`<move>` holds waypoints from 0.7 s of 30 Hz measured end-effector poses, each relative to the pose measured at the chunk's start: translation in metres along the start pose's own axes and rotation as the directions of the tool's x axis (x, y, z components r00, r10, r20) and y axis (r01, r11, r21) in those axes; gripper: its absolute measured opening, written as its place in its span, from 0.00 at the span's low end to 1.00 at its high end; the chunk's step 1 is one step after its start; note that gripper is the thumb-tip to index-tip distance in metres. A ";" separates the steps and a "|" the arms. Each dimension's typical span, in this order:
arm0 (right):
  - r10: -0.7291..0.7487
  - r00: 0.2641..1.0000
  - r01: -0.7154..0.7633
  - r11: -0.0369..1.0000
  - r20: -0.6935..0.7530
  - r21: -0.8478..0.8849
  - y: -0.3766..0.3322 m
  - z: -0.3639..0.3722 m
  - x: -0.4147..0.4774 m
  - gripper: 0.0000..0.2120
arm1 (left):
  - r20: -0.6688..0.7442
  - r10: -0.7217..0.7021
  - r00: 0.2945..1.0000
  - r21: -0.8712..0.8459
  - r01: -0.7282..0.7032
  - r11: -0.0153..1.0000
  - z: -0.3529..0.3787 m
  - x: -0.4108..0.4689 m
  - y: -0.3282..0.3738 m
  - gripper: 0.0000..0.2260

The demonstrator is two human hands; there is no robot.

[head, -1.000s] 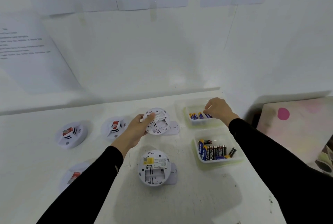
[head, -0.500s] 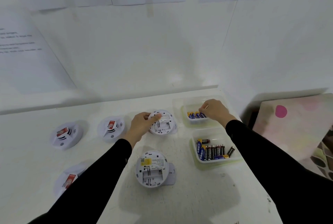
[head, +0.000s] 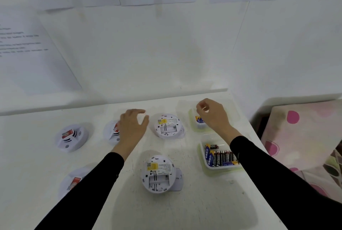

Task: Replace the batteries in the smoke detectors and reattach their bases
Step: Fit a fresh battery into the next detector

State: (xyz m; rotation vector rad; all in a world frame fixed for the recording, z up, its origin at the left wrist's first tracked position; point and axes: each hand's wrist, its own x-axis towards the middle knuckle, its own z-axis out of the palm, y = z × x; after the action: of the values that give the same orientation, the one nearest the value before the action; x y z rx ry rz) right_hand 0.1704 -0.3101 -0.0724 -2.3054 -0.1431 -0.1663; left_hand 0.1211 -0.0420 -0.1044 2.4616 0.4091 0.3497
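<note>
**Head view.** The white worktop point(head: 192, 209) carried five smoke detectors.

- Two lay with the battery compartment facing up: the far open detector point(head: 168, 125) toward the middle of the back edge, and the near open detector point(head: 158, 174) in the middle of the worktop. No battery showed in either compartment.
- A detached base point(head: 179, 179) protruded from beneath the right side of the near open detector.
- Three closed detectors with red tags occupied the left portion: the far-left unit point(head: 71, 137), the centre-left unit point(head: 112, 133) partly covered by the left hand, and the near-left unit point(head: 71, 183) partly covered by the left sleeve.

Two clear trays stood along the right edge. The rear tray point(head: 193, 129) contained blue batteries point(head: 199, 119). The front tray point(head: 222, 168) contained a row of mixed batteries point(head: 220, 158).

The left hand point(head: 133, 128) hovered just left of the far open detector, fingers and thumb spread in a loose curve, grasping nothing. The right hand point(head: 212, 116) was above the rear tray, thumb and forefinger drawn together. It could not be determined whether they held a battery.
</note>
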 end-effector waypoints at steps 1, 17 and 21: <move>-0.055 0.998 0.055 0.998 0.014 0.013 -0.006 0.005 -0.005 0.04 | -0.047 -0.045 0.998 0.099 0.050 0.994 -0.006 0.000 -0.009 0.16; -0.428 0.884 0.360 0.880 0.188 0.311 -0.096 0.084 -0.070 0.21 | 0.515 0.026 0.857 -0.857 0.513 0.052 -0.068 -0.052 -0.004 0.24; -0.472 0.870 0.415 0.857 0.142 0.307 -0.108 0.076 -0.078 0.30 | 0.530 0.103 0.842 -0.805 0.537 -0.252 -0.075 -0.071 0.015 0.26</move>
State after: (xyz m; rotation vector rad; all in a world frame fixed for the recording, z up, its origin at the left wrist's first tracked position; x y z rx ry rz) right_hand 0.0822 -0.1852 -0.0577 -1.9792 -0.7714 -0.1244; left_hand 0.0338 -0.0404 -0.0478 0.6068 0.2024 -0.1156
